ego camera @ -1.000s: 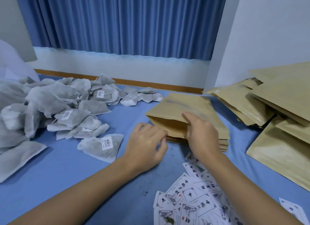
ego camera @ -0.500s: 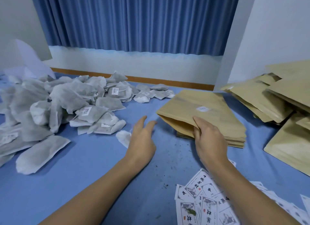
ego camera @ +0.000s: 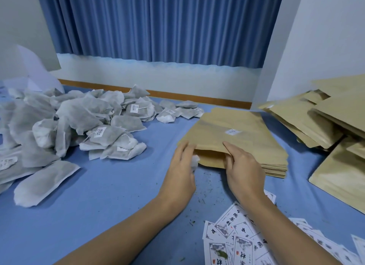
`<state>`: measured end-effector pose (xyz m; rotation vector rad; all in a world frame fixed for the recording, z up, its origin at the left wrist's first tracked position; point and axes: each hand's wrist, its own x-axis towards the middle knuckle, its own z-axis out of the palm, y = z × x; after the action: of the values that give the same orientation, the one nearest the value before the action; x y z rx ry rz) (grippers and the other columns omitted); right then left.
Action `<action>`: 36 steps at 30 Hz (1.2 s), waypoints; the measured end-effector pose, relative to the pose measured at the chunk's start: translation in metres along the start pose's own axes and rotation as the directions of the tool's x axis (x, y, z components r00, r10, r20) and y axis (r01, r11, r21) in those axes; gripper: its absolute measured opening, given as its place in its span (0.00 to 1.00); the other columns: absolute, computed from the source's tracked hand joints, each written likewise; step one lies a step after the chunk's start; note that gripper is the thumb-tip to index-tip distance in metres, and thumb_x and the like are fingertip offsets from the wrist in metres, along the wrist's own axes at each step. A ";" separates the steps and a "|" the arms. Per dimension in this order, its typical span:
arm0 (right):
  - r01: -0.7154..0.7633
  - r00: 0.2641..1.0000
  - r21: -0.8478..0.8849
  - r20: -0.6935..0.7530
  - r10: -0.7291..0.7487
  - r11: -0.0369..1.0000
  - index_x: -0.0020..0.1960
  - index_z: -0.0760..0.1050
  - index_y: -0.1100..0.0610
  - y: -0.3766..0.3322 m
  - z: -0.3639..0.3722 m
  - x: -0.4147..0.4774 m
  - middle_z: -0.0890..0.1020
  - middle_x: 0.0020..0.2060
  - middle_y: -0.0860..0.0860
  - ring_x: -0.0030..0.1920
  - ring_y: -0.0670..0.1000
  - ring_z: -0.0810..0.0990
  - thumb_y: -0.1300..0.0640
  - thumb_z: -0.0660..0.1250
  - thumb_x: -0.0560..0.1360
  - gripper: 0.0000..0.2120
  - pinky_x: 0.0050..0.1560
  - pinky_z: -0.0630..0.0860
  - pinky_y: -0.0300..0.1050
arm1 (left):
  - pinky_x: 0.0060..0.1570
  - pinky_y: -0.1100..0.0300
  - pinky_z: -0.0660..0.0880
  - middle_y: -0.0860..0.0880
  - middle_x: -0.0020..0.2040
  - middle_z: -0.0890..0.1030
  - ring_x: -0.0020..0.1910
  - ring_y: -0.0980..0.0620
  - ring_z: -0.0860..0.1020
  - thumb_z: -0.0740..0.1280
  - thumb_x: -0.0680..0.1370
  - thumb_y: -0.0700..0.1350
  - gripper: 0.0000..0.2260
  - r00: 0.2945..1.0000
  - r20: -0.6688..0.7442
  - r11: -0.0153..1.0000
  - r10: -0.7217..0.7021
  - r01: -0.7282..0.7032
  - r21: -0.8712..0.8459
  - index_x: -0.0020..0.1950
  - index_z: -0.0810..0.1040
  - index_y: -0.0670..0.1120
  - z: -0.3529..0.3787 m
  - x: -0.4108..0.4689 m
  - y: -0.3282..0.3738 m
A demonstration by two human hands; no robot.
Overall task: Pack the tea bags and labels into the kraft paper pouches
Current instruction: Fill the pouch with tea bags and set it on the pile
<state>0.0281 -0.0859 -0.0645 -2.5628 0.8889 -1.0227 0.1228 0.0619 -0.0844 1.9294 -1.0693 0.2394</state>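
Fingers at pouch mouth, near-facing, length away

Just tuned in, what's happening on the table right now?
A person is packing tea. The right hand pinches open the mouth of the top pouch on a flat stack, and the left hand holds a tea bag at the opening, only partly inside. A pile of tea bags lies to the left, printed labels sit near the person, and more pouches are heaped on the right.
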 end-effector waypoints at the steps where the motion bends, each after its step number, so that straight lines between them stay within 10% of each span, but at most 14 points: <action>1: -0.007 1.000 0.004 -0.009 0.007 1.000 0.67 0.76 0.44 0.000 0.001 0.000 0.84 0.53 0.47 0.51 0.55 0.80 0.58 0.64 0.80 0.18 0.39 0.75 0.48 | 0.72 0.70 0.57 0.55 0.76 0.62 0.74 0.60 0.62 0.61 0.78 0.32 0.25 0.999 -0.028 1.000 -0.015 0.015 -0.009 0.74 0.67 0.49 -0.001 0.000 0.000; 4: -0.043 0.999 0.002 -0.021 0.043 0.999 0.64 0.78 0.43 0.001 0.003 0.002 0.83 0.41 0.50 0.41 0.58 0.79 0.55 0.63 0.81 0.14 0.33 0.71 0.46 | 0.68 0.64 0.67 0.57 0.67 0.70 0.65 0.68 0.68 0.62 0.77 0.29 0.21 0.984 -0.179 0.995 0.021 -0.039 -0.097 0.66 0.76 0.46 -0.010 0.002 0.007; 7: -0.075 0.996 -0.002 -0.037 0.075 0.997 0.61 0.77 0.42 0.003 0.004 0.003 0.80 0.33 0.51 0.34 0.61 0.77 0.51 0.61 0.83 0.11 0.32 0.70 0.46 | 0.67 0.60 0.69 0.44 0.67 0.72 0.67 0.51 0.73 0.62 0.79 0.30 0.15 0.864 -0.423 0.941 0.274 -0.331 -0.066 0.63 0.78 0.40 -0.016 0.008 0.013; 12: -0.043 0.999 -0.067 0.023 0.045 0.997 0.62 0.75 0.41 0.001 0.003 0.002 0.79 0.32 0.52 0.36 0.62 0.78 0.51 0.59 0.81 0.12 0.32 0.67 0.46 | 0.59 0.53 0.75 0.43 0.66 0.75 0.62 0.43 0.76 0.57 0.84 0.40 0.14 0.851 -0.060 0.850 0.522 -0.514 0.113 0.68 0.74 0.45 -0.005 0.002 0.020; 16: -0.068 0.998 0.033 0.019 0.068 0.997 0.66 0.76 0.41 0.002 0.003 0.001 0.84 0.38 0.55 0.41 0.62 0.81 0.51 0.60 0.81 0.15 0.39 0.77 0.50 | 0.40 0.52 0.70 0.46 0.58 0.72 0.50 0.41 0.74 0.56 0.79 0.37 0.22 0.904 0.336 0.851 0.265 -0.383 0.359 0.73 0.67 0.47 0.009 0.003 0.016; 20: -0.051 0.999 0.060 0.003 0.051 0.997 0.68 0.76 0.41 0.000 0.000 0.001 0.83 0.36 0.54 0.39 0.60 0.80 0.51 0.61 0.81 0.17 0.38 0.76 0.50 | 0.38 0.53 0.66 0.48 0.62 0.70 0.53 0.42 0.73 0.61 0.75 0.31 0.31 0.941 0.322 0.878 0.105 -0.240 0.415 0.76 0.59 0.49 0.015 0.012 0.017; 24: 0.025 0.999 0.086 -0.045 -0.021 0.996 0.67 0.77 0.42 -0.008 -0.003 -0.002 0.83 0.35 0.53 0.38 0.61 0.79 0.56 0.64 0.79 0.19 0.36 0.73 0.49 | 0.54 0.51 0.75 0.43 0.61 0.76 0.60 0.41 0.77 0.61 0.78 0.34 0.21 0.916 0.391 0.876 -0.086 -0.118 0.468 0.70 0.68 0.46 0.028 0.045 0.029; 28: 0.105 0.987 0.162 -0.136 -0.083 0.981 0.67 0.79 0.45 -0.008 0.000 -0.006 0.85 0.38 0.54 0.36 0.60 0.79 0.64 0.68 0.76 0.23 0.35 0.68 0.45 | 0.69 0.53 0.61 0.44 0.66 0.73 0.69 0.45 0.69 0.56 0.85 0.47 0.15 0.913 0.349 0.928 -0.210 0.074 0.366 0.70 0.70 0.45 0.025 0.095 0.040; 31: 0.182 0.981 0.232 -0.105 -0.161 0.956 0.68 0.78 0.45 -0.010 0.005 -0.008 0.86 0.51 0.47 0.47 0.50 0.82 0.67 0.68 0.75 0.26 0.43 0.71 0.40 | 0.70 0.55 0.61 0.47 0.62 0.73 0.65 0.48 0.71 0.60 0.84 0.43 0.11 0.782 0.385 0.852 -0.489 0.334 0.404 0.66 0.71 0.47 0.035 0.112 0.039; 33: 0.223 0.975 0.289 -0.085 -0.207 0.931 0.68 0.78 0.46 -0.011 0.007 -0.006 0.83 0.61 0.43 0.61 0.45 0.80 0.69 0.65 0.77 0.26 0.56 0.76 0.41 | 0.66 0.50 0.74 0.38 0.62 0.80 0.59 0.40 0.80 0.62 0.77 0.24 0.19 0.676 0.429 0.755 -0.599 0.298 0.584 0.64 0.78 0.38 0.056 0.077 0.033; 34: 0.238 0.971 0.301 -0.089 -0.221 0.924 0.69 0.78 0.47 -0.010 0.007 -0.004 0.81 0.64 0.43 0.66 0.45 0.78 0.70 0.64 0.77 0.26 0.63 0.75 0.43 | 0.62 0.48 0.77 0.32 0.59 0.80 0.56 0.38 0.81 0.61 0.73 0.18 0.23 0.744 0.341 0.670 -0.574 0.188 0.718 0.63 0.78 0.35 0.070 0.070 0.035; 36: 0.232 0.973 0.306 -0.077 -0.219 0.923 0.69 0.78 0.49 -0.006 0.007 0.002 0.79 0.67 0.44 0.70 0.46 0.74 0.72 0.62 0.76 0.28 0.69 0.72 0.45 | 0.67 0.46 0.73 0.29 0.65 0.75 0.63 0.36 0.78 0.59 0.77 0.22 0.20 0.678 0.484 0.779 -0.553 0.214 0.589 0.69 0.72 0.33 0.068 0.090 0.041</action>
<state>0.0367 -0.0820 -0.0660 -2.4144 0.4016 -1.1773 0.1307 -0.0531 -0.0512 2.7771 -1.0109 -0.4982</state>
